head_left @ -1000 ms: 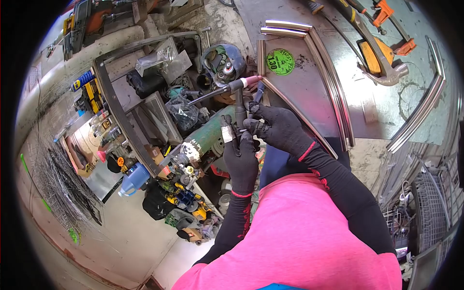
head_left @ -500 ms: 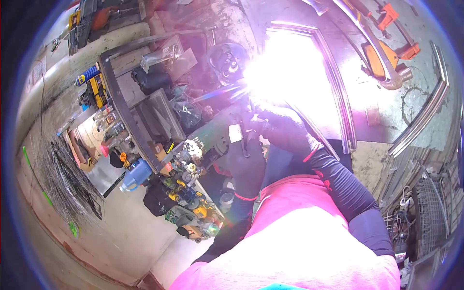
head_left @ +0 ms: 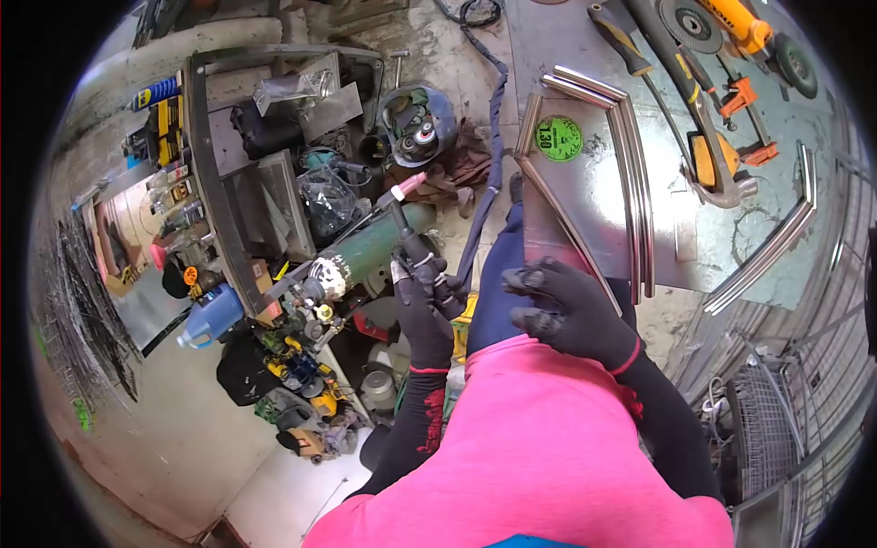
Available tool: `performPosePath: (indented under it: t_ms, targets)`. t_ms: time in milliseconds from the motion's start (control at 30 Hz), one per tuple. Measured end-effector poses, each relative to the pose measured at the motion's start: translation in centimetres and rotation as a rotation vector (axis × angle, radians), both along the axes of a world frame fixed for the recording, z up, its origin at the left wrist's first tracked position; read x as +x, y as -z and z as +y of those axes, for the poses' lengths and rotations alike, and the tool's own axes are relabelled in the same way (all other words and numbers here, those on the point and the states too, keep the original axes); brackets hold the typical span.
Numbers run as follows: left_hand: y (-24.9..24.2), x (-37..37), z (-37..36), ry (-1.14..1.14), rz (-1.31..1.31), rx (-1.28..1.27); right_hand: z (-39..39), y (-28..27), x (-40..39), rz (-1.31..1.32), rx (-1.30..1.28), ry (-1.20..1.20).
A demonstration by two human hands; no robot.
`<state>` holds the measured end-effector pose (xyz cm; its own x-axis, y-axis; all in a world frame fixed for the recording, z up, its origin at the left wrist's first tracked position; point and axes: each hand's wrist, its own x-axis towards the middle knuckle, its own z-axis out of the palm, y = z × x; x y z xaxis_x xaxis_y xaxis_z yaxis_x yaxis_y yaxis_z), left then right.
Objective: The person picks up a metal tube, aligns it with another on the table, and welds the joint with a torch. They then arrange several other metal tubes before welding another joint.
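Note:
Both hands wear black gloves. My left hand (head_left: 425, 306) is wrapped round the black handle of a welding torch (head_left: 416, 245), whose pink nozzle points up and right. My right hand (head_left: 562, 306) is beside the near left edge of the metal table, fingers loosely curled and apart, holding nothing visible. Bent shiny metal tubes (head_left: 632, 183) lie on the table just beyond it, forming an angular frame around a round green label (head_left: 558, 138).
The metal table (head_left: 731, 242) also bears a hammer (head_left: 726, 187), orange clamps (head_left: 738, 96), an angle grinder (head_left: 731, 23) and more bent tubes (head_left: 776, 242). At left are a green gas cylinder (head_left: 370, 242), a blue jug (head_left: 215, 315) and a bucket (head_left: 418, 119) with discs.
The bright welding glare is gone. My hands have moved apart, the left with the torch going left, the right now near the table edge. The view has shifted slightly.

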<state>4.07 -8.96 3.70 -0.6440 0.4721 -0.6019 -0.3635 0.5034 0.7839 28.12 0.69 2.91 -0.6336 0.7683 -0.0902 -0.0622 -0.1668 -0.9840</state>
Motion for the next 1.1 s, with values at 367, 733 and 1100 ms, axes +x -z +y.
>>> performPosePath:
  t_ms: [367, 733, 1100]
  targets:
    - [3.4, -3.6, -0.2, 0.000, -0.140, 0.069, -1.4, 0.8, 1.3, -0.817, 0.339, 0.374]
    - [3.7, -11.1, 3.2, 0.175, -0.317, 0.233, 0.7, 5.4, -5.2, -1.308, 0.639, 0.485]
    - [5.6, -16.2, 5.0, 0.190, -0.398, 0.228, -1.4, 3.8, -4.6, -0.873, 0.246, 0.577]
